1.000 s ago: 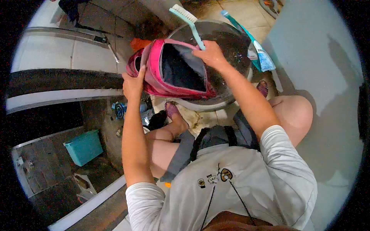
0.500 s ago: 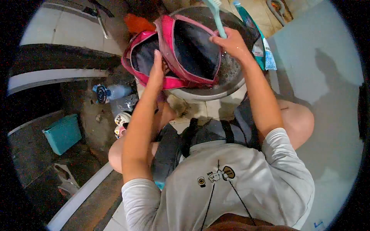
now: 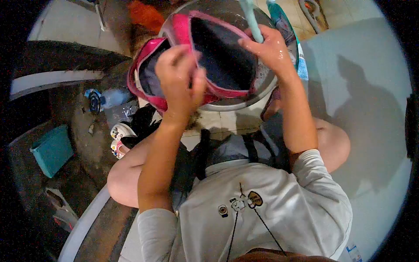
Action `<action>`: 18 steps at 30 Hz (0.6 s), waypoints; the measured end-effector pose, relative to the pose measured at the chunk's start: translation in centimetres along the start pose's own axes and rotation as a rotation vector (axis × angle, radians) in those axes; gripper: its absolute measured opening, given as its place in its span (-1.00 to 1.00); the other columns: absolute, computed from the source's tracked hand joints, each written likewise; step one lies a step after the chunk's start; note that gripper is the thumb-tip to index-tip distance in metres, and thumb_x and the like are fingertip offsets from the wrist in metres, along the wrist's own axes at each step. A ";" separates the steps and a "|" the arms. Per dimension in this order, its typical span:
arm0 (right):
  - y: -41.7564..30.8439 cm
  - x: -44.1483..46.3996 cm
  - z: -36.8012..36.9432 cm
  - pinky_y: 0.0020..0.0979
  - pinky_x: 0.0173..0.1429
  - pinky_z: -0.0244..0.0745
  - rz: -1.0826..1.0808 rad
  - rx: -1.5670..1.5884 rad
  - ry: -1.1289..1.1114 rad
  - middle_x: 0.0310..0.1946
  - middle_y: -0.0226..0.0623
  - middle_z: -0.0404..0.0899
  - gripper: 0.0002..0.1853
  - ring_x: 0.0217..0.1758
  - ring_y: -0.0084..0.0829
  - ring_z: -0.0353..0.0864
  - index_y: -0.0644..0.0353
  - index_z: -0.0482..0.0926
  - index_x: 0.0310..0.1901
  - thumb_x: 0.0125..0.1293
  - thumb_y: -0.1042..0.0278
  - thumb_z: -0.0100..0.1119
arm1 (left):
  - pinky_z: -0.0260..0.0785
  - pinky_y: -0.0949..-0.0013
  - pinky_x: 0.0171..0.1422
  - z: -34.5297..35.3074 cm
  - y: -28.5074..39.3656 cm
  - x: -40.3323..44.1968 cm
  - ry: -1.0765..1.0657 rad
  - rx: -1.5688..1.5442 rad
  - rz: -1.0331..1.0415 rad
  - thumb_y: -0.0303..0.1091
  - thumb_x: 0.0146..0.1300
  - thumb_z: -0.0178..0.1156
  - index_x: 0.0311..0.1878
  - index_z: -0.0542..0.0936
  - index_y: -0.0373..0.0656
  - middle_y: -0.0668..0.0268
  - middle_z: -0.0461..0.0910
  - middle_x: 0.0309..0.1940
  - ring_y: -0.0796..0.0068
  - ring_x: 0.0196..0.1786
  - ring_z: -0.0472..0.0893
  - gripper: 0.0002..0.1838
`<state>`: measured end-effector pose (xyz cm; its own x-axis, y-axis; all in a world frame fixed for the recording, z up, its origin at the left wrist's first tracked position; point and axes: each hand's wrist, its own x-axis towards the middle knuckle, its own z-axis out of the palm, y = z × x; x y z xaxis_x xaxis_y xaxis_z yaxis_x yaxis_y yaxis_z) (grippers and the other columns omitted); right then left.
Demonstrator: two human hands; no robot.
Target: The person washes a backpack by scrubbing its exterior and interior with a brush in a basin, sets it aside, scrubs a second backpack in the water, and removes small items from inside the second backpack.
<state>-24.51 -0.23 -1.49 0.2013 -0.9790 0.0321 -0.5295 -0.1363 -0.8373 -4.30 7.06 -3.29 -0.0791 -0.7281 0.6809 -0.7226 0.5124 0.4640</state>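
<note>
A pink bag (image 3: 181, 27) with a dark lining gapes wide, two compartments showing, propped on the rim of a grey basin (image 3: 235, 106). My right hand (image 3: 271, 49) grips the pale green handle of a brush (image 3: 250, 17) at the bag's right edge; the brush's head is out of frame. My left hand (image 3: 179, 81) is in front of the divider between the compartments, its fingers parted and slightly curled, somewhat blurred. It appears to hold nothing; whether it touches the bag is unclear.
A green packet (image 3: 301, 56) stands by the basin's right side. An orange cloth (image 3: 145, 15) lies behind the bag. To the left are a plastic bottle (image 3: 114, 98), decorated white shoes (image 3: 122, 131) and a teal box (image 3: 52, 150). A pale wall (image 3: 358, 144) rises on the right.
My left hand has come off the bag's lower left side and moved in front of its middle, fingers more curled. The brush has shifted slightly, its bristles leaving the frame.
</note>
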 end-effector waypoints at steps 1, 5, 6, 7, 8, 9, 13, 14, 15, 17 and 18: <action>0.0 -0.2 0.1 -0.57 -0.43 0.25 0.004 -0.003 0.001 -0.64 -0.51 0.38 -0.74 -0.52 -0.67 0.32 0.27 0.51 -0.42 -0.09 0.26 0.27 | 0.17 0.21 0.10 -0.5 1.1 1.3 -0.187 -0.004 0.180 -0.42 -0.09 0.08 -0.35 0.51 -0.31 0.15 0.45 -0.23 0.20 -0.09 0.41 -0.79; 0.0 -0.6 0.2 -0.56 -0.40 0.27 -0.023 -0.036 -0.099 -0.61 -0.49 0.39 -0.71 -0.50 -0.66 0.32 0.31 0.49 -0.43 -0.10 0.26 0.28 | 0.27 0.30 -0.10 3.2 4.2 -1.4 -0.622 0.107 0.192 -0.14 0.03 0.05 -0.53 0.54 -0.15 0.25 0.53 -0.41 0.33 -0.22 0.49 -0.73; 0.7 -0.5 0.2 -0.57 -0.40 0.27 -0.033 -0.042 -0.075 -0.60 -0.49 0.40 -0.72 -0.49 -0.65 0.33 0.31 0.50 -0.42 -0.10 0.26 0.28 | 0.27 0.30 -0.10 3.5 4.1 -2.4 -0.620 0.104 0.185 -0.14 0.03 0.05 -0.53 0.54 -0.15 0.25 0.53 -0.41 0.33 -0.22 0.49 -0.73; 1.2 -0.5 0.1 -0.57 -0.39 0.27 -0.044 -0.049 -0.052 -0.59 -0.49 0.41 -0.72 -0.48 -0.65 0.33 0.30 0.51 -0.42 -0.09 0.26 0.28 | 0.26 0.30 -0.11 3.8 3.9 -3.2 -0.888 0.241 0.022 -0.08 0.08 -0.02 -0.48 0.55 -0.17 0.25 0.54 -0.40 0.33 -0.24 0.49 -0.66; 0.9 -0.7 -0.5 -0.57 -0.37 0.27 0.011 -0.036 -0.019 -0.57 -0.49 0.42 -0.72 -0.46 -0.65 0.34 0.28 0.53 -0.39 -0.09 0.26 0.28 | 0.24 0.31 -0.12 3.8 3.7 -3.5 -1.152 0.378 -0.147 -0.01 0.14 -0.08 -0.43 0.56 -0.18 0.25 0.54 -0.40 0.33 -0.25 0.50 -0.59; 1.5 -0.5 -1.0 -0.57 -0.37 0.27 0.013 -0.040 -0.026 -0.57 -0.49 0.42 -0.72 -0.46 -0.65 0.34 0.28 0.53 -0.39 -0.09 0.26 0.28 | 0.24 0.31 -0.12 3.8 3.4 -3.6 -1.153 0.372 -0.153 -0.01 0.14 -0.08 -0.43 0.56 -0.18 0.25 0.54 -0.40 0.33 -0.25 0.50 -0.59; 3.6 0.1 -3.4 -0.50 -0.37 0.37 0.009 -0.012 0.172 -0.58 -0.39 0.52 -0.73 -0.50 -0.59 0.43 0.24 0.56 -0.36 -0.06 0.23 0.24 | 0.19 0.29 -0.09 3.9 3.4 -2.9 -1.341 0.438 -0.144 0.10 0.18 -0.21 -0.30 0.56 -0.23 0.21 0.53 -0.35 0.31 -0.20 0.47 -0.44; 3.5 0.1 -3.7 -0.51 -0.37 0.37 0.063 0.026 0.229 -0.56 -0.39 0.53 -0.73 -0.48 -0.60 0.43 0.24 0.56 -0.35 -0.05 0.24 0.24 | 0.18 0.28 -0.07 3.9 3.6 -2.7 -1.356 0.463 -0.128 0.12 0.18 -0.22 -0.27 0.55 -0.24 0.19 0.53 -0.32 0.31 -0.17 0.47 -0.42; 4.1 -0.1 -4.2 -0.53 -0.36 0.36 0.114 0.070 0.288 -0.53 -0.39 0.54 -0.74 -0.47 -0.61 0.44 0.24 0.56 -0.34 -0.04 0.25 0.24 | 0.18 0.28 -0.07 4.3 3.9 -2.9 -1.359 0.468 -0.132 0.12 0.18 -0.22 -0.27 0.55 -0.24 0.19 0.53 -0.32 0.31 -0.17 0.47 -0.42; 5.9 0.1 -4.8 -0.54 -0.36 0.36 0.080 0.051 0.281 -0.51 -0.40 0.55 -0.73 -0.45 -0.61 0.45 0.23 0.56 -0.32 -0.04 0.25 0.24 | 0.15 0.29 -0.03 4.4 4.1 -3.3 -1.305 0.509 -0.120 0.14 0.18 -0.24 -0.25 0.55 -0.24 0.16 0.52 -0.26 0.31 -0.12 0.45 -0.40; 6.0 0.1 -4.9 -0.54 -0.35 0.36 0.060 0.047 0.306 -0.51 -0.40 0.54 -0.74 -0.45 -0.61 0.45 0.23 0.56 -0.32 -0.04 0.27 0.24 | 0.15 0.29 -0.03 4.4 4.2 -3.3 -1.306 0.507 -0.123 0.14 0.18 -0.24 -0.25 0.55 -0.24 0.16 0.52 -0.26 0.31 -0.12 0.45 -0.40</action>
<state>-31.69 -1.87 -3.79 -0.0905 -0.9863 0.1382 -0.4925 -0.0763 -0.8669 -10.06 9.61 -6.03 -0.3679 -0.7910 -0.4889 -0.9150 0.4016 0.0386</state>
